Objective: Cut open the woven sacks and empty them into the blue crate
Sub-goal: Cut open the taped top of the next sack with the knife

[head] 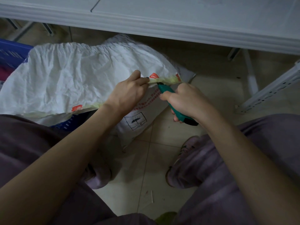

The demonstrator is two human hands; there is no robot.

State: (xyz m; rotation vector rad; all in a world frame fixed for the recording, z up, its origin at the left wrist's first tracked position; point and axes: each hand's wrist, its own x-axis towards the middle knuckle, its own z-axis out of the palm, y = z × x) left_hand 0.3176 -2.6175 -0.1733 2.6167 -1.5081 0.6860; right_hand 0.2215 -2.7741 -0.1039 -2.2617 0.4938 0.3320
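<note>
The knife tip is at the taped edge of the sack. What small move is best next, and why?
Probably draw the green knife along the taped seam, away from the left hand. Its tip sits at the seam, the right hand grips it, and the left hand pinches the edge taut beside it.

white woven sack [68, 78], draped over blue crate [9, 52]

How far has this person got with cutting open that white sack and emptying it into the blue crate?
Early on. Done: the white sack lies across the blue crate. In hand: the left hand pinches the taped edge while the right hand holds the green knife with its tip at that seam. Left: finishing the cut and tipping out the contents; nothing is spilling yet.
</note>
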